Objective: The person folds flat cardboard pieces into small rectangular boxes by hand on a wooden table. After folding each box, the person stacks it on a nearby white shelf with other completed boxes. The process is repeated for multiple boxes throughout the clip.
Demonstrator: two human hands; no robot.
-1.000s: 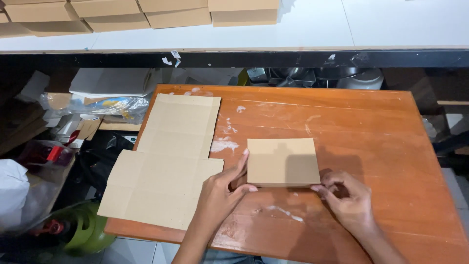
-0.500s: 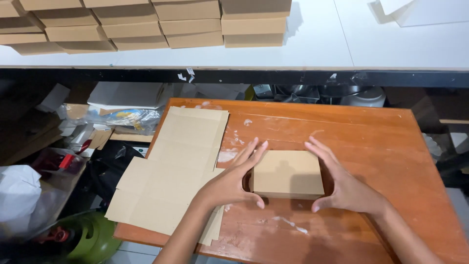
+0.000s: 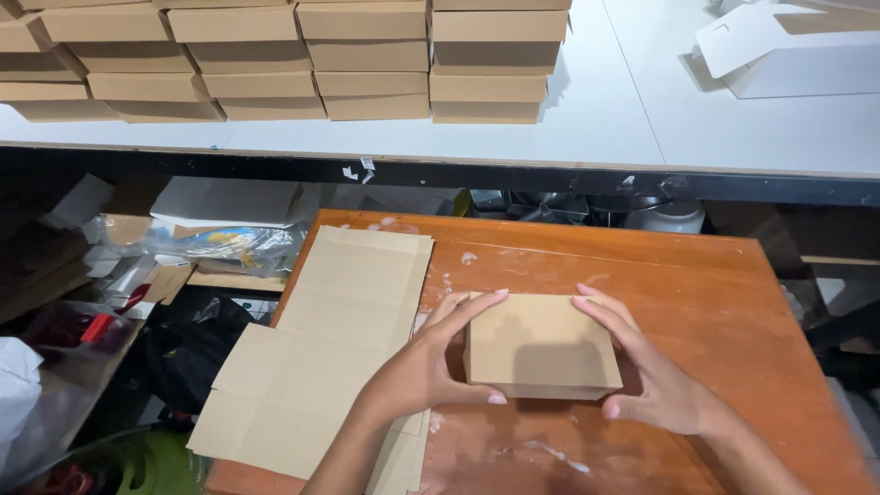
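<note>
Cardboard box sits gripped between both hands, left and right.

Your two bare hands and forearms

Your left hand and right hand wear no gloves, rings or wristbands. Your forearms are bare to the lower edge of the view, with no sleeve in sight. Your fingers are slim, with short, pale, neatly trimmed nails showing on the thumbs and fingertips.

Rows of stacked closed brown cardboard boxes stand on the long white table; a clear crumpled plastic bag lies below it.
</note>
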